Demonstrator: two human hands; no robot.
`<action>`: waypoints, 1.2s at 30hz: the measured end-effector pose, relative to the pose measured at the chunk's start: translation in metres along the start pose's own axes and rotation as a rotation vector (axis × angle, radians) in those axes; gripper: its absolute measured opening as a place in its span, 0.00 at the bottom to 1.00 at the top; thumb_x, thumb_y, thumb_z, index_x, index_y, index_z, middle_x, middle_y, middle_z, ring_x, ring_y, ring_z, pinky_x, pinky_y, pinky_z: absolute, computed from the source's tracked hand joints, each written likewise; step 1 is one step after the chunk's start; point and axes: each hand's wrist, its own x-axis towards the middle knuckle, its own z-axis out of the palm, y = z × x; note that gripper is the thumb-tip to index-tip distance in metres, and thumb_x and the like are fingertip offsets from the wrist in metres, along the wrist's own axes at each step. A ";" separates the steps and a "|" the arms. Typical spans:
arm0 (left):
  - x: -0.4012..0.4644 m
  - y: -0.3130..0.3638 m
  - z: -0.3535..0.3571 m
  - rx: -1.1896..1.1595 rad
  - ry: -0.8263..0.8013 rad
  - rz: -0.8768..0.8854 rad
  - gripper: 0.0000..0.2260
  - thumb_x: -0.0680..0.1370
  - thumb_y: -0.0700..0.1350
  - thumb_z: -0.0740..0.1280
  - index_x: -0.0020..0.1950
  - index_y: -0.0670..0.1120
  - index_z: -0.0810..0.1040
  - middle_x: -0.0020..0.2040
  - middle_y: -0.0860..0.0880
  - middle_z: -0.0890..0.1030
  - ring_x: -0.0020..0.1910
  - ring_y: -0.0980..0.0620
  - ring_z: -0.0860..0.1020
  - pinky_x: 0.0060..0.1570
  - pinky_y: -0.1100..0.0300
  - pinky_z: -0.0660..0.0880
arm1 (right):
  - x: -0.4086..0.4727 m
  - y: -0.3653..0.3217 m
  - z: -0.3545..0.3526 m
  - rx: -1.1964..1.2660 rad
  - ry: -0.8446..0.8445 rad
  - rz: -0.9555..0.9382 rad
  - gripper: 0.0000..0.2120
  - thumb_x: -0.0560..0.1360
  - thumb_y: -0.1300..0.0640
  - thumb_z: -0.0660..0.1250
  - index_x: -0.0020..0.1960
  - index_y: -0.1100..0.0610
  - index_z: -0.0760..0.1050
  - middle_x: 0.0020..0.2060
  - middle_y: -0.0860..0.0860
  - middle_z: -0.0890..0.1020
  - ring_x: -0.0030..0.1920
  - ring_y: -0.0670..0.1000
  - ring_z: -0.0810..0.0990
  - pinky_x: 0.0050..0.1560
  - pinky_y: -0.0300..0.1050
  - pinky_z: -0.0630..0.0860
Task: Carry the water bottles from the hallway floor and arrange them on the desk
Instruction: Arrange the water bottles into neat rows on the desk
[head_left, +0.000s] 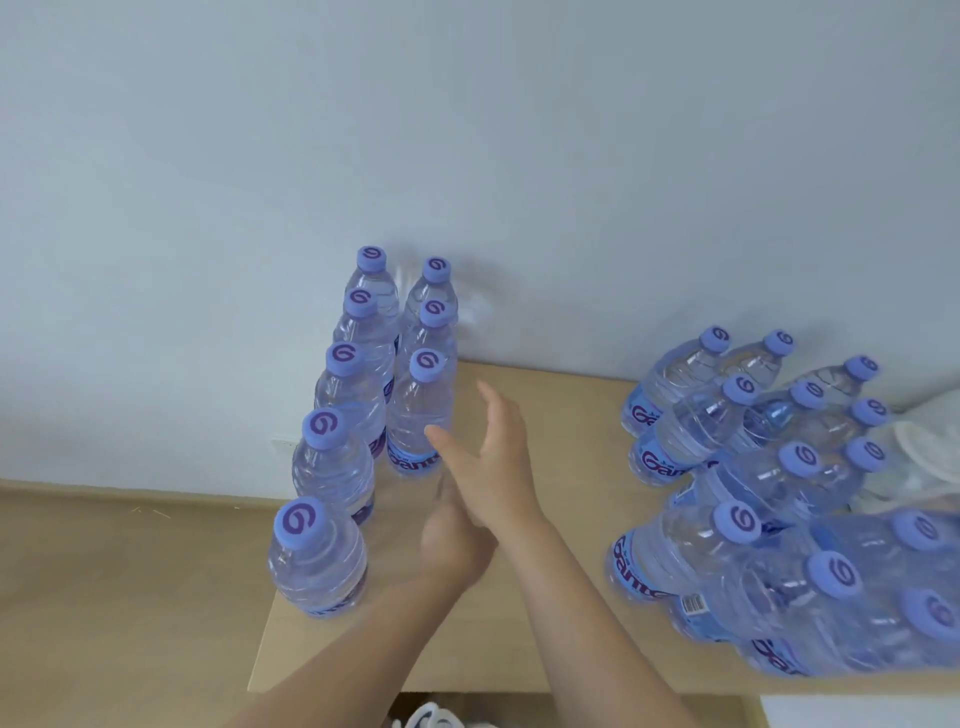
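Right hand (493, 457) spread, left hand (452, 540) blurred, grip unclear; neither holds anything. Align next bottle beside short row (421, 410), mid-frame bench (545, 649).

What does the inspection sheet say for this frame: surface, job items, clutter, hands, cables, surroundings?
Surface: light wooden desk set against the wall.
Job's things: left group of bottles, eight upright in two rows; right group of bottles, a larger tight cluster, upright.
Clutter: white crumpled material behind the right group; what it is cannot be told.
Grippers: right hand open, fingers straight, beside the nearest bottle of the shorter row; left hand blurred beneath it, holding nothing seen.
Cables: nothing seen.
Surroundings: plain pale wall; wooden floor; white shoe at the bottom edge.
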 end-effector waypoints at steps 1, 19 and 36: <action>-0.005 0.004 0.006 -0.067 -0.118 -0.040 0.19 0.81 0.33 0.50 0.72 0.33 0.56 0.66 0.37 0.68 0.64 0.42 0.68 0.64 0.56 0.66 | -0.006 0.001 -0.010 -0.017 0.034 0.003 0.31 0.72 0.48 0.70 0.71 0.54 0.63 0.59 0.41 0.66 0.63 0.41 0.63 0.58 0.27 0.55; -0.025 0.005 0.076 0.147 -0.388 0.189 0.39 0.71 0.43 0.71 0.77 0.48 0.54 0.75 0.51 0.62 0.72 0.54 0.63 0.59 0.66 0.63 | -0.080 0.066 -0.151 -0.166 0.564 0.315 0.22 0.74 0.49 0.69 0.62 0.58 0.68 0.49 0.49 0.76 0.50 0.52 0.75 0.44 0.36 0.62; -0.046 -0.025 0.007 -0.412 0.079 0.138 0.29 0.57 0.40 0.81 0.50 0.52 0.70 0.41 0.52 0.80 0.35 0.62 0.79 0.33 0.70 0.74 | -0.018 -0.027 -0.106 -0.105 0.075 0.159 0.26 0.64 0.37 0.72 0.50 0.50 0.64 0.41 0.39 0.73 0.45 0.47 0.74 0.43 0.44 0.68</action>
